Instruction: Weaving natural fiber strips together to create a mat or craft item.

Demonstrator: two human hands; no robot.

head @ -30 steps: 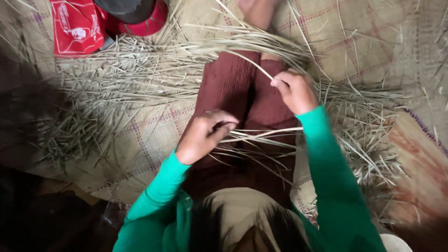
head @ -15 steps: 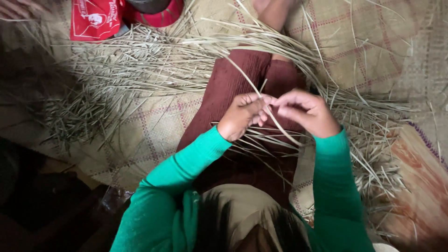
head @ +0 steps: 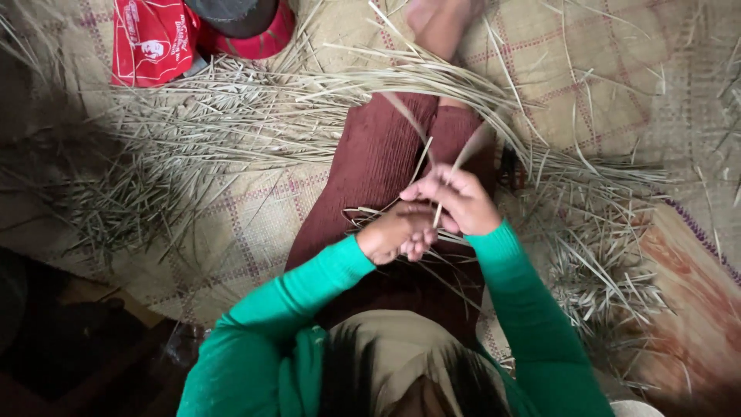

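Item: both hands, now closer over the lap than half a second ago. I log right hand (head: 457,199) pinching a dry grass strip (head: 451,174); left hand (head: 397,230) closed on strips beneath. Loose straw (head: 193,131) covers the woven mat (head: 602,62); red bag (head: 152,40) at its far left corner.

At the centre of the frame the left hand (head: 397,232) and right hand (head: 455,198) meet, touching, over the legs (head: 386,162), which run from the lower middle up to the foot (head: 432,19) at the top edge. A strip (head: 451,166) rises from between the hands toward the upper middle, and more strips (head: 370,216) lie across the legs just under the hands. The legs rest on the mat (head: 255,224), with one straw pile (head: 193,131) spread on it left of the legs and across the shins, another pile (head: 602,255) to the right, and a bag (head: 154,38) beside a cap (head: 247,23) in the upper left corner.
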